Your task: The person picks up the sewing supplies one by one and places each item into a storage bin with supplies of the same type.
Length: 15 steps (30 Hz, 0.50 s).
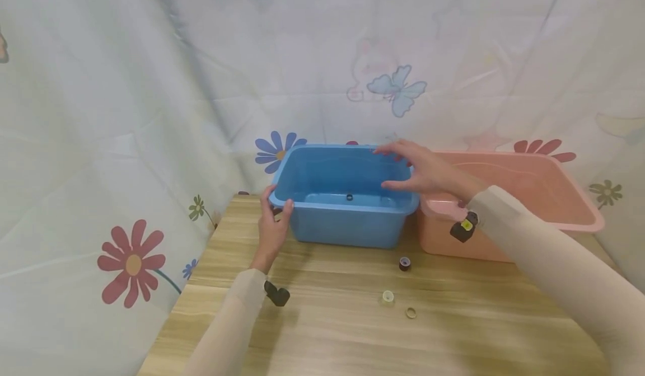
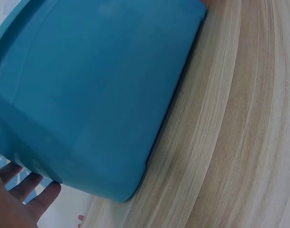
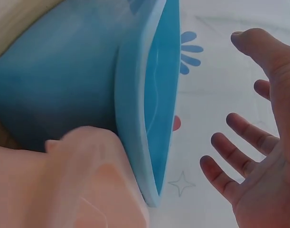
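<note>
And the left hand grips the front-left rim of the blue plastic tub, near the worktop's back-left corner, firm pressure there probably curbing any slide while the right hand hovers spread and empty.

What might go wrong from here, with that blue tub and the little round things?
The left grip is at a corner of the blue tub; a tug might tilt or slide it. The pink tub sits close beside it and could get knocked. The dark roll lies just in front, so might get bumped away.
</note>
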Tool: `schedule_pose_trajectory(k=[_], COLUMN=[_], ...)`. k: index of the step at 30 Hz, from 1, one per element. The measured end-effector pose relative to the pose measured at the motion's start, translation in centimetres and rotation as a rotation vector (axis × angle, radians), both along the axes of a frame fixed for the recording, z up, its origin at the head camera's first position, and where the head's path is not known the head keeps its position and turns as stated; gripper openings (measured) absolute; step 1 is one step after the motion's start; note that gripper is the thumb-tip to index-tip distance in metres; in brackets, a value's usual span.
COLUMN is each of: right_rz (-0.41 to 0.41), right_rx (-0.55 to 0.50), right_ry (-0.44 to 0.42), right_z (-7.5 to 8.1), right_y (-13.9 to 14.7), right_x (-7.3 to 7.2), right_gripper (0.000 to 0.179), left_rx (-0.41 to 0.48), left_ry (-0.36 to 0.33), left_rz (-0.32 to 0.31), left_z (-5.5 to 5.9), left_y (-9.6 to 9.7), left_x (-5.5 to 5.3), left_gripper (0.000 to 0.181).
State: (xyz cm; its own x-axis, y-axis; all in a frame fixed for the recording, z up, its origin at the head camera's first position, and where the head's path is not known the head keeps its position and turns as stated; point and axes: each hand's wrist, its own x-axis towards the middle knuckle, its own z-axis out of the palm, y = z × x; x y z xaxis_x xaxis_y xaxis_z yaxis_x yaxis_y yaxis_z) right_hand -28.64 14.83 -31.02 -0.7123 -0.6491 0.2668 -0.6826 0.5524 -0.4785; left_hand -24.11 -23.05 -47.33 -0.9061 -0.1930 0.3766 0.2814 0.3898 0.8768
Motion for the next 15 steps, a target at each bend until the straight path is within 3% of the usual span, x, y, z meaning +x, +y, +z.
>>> schedule_pose_trajectory(k=[8, 15], right_rz=[-0.026, 0.016], right_rx=[0.008, -0.01], right_ry=[0.021, 0.08], right_z=[-0.6, -1.3], right_y=[1.5, 2.4], right_x=[2.4, 4.3], right_gripper=[0.071, 0.07], left_rx=[-0.003, -0.008], left_ry=[0.003, 0.004], left_rz=[0.004, -0.003], left_z=[0.1, 0.2], left_y=[0.1, 0.0], left_x=[0.0, 0.0], left_gripper=[0.06, 0.06])
